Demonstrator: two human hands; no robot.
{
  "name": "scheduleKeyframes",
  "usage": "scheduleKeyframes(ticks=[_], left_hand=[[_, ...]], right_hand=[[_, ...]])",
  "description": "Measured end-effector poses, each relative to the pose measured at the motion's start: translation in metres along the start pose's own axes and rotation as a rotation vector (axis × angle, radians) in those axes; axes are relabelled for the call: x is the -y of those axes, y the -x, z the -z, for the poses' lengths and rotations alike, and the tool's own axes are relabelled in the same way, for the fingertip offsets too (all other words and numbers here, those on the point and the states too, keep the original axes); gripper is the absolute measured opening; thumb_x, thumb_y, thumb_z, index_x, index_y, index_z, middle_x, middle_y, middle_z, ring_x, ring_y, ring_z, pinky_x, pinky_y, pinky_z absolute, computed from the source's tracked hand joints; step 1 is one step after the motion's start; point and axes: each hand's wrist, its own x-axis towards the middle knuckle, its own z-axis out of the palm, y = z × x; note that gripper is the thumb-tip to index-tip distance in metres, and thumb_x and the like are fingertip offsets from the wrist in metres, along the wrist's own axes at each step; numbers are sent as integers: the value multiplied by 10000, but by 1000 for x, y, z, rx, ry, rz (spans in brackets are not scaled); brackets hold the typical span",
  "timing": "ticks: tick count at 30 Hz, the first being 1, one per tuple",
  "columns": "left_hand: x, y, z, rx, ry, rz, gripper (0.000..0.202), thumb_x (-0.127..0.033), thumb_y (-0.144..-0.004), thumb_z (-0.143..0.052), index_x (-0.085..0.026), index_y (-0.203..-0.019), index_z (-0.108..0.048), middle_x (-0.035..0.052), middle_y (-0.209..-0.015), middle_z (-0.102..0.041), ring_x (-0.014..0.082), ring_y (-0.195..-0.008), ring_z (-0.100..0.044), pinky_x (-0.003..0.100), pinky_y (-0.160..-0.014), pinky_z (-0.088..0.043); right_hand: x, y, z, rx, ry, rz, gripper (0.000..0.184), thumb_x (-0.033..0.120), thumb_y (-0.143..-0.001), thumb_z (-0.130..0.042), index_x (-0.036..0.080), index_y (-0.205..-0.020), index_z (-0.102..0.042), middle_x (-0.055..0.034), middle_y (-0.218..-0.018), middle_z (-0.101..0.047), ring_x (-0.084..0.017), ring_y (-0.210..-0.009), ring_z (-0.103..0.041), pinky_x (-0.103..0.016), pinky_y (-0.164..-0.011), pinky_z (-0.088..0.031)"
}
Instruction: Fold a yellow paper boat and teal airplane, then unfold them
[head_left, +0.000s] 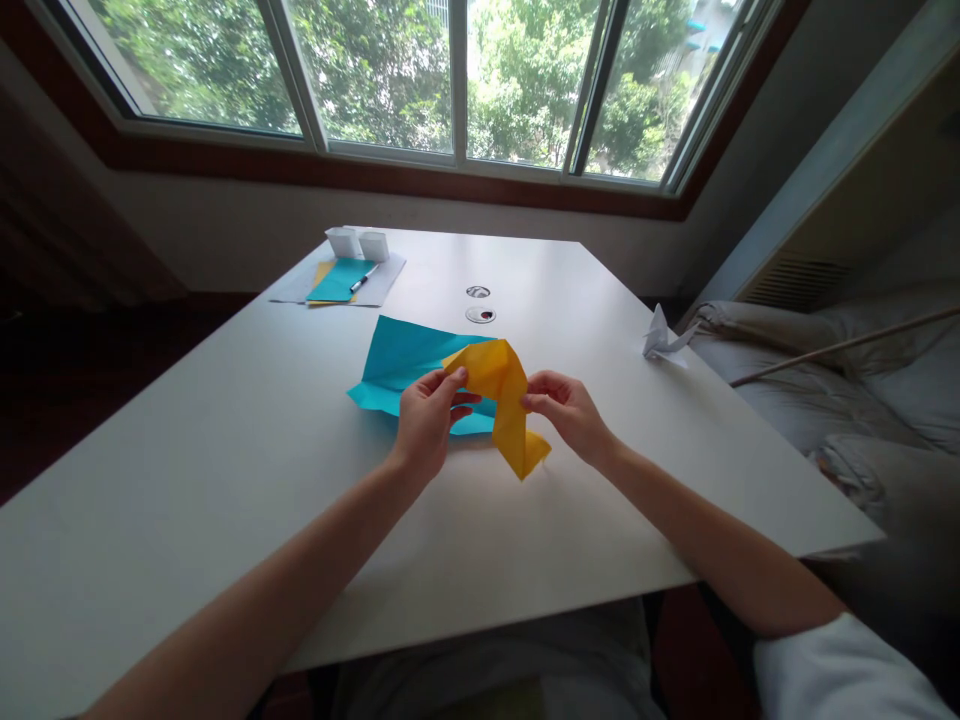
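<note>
A folded yellow paper (504,400) is held up just above the white table (225,470). My left hand (426,420) pinches its upper left corner. My right hand (566,410) pinches its right edge, fingers closed on the sheet. The paper bends in an arch and its lower end hangs toward me. Under and behind it lies a creased teal sheet (401,362), flat on the table, partly hidden by my left hand and the yellow paper.
At the table's far left lie a grey sheet with teal and yellow papers (337,280), a pen (364,278) and two small white paper boxes (358,243). A white folded paper bird (663,336) sits at the right edge. Two round holes (480,303) mark the table's middle. Bedding lies right.
</note>
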Motion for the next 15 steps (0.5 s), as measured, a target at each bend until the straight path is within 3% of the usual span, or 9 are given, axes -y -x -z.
scheduleKeyframes(ticks=[3, 5, 9, 11, 15], left_hand=[[5, 1, 0, -9, 8, -25, 341, -321, -648, -698, -169, -865, -485, -14, -783, -587, 95, -556, -623, 182, -507, -473], [9, 1, 1, -2, -47, -95, 356, -326, -638, -707, -190, -836, -444, -47, -750, -542, 112, -577, -633, 203, -521, -493], [12, 2, 5, 36, -369, -337, 229, -341, -665, -677, -176, -759, -550, -21, -728, -532, 116, -638, -590, 198, -530, -478], [11, 2, 6, 43, -511, -446, 179, -316, -699, -646, -180, -814, -638, 10, -776, -581, 108, -637, -555, 199, -558, -468], [8, 7, 4, 206, -536, -388, 308, -358, -776, -562, -180, -1011, -650, 55, -854, -647, 134, -651, -581, 229, -573, -483]], right_hand=[[-6, 0, 0, -27, 49, 46, 145, 305, -675, -651, 166, -700, -616, -71, -1082, -532, -167, -879, -571, -286, -715, -503], [-9, 1, -1, 13, 46, 52, 164, 324, -701, -638, 164, -726, -611, -79, -1169, -502, -175, -917, -573, -289, -731, -511], [-12, 2, -3, 35, 83, 79, 171, 339, -741, -613, 171, -741, -579, -67, -1165, -524, -170, -914, -577, -305, -760, -519], [-13, 3, -4, 14, 111, 103, 156, 325, -736, -628, 175, -745, -587, -70, -1133, -519, -177, -943, -566, -310, -783, -516], [-11, 5, -6, 0, 121, 139, 110, 283, -749, -619, 182, -793, -617, -66, -1026, -500, -175, -952, -554, -303, -773, -529]])
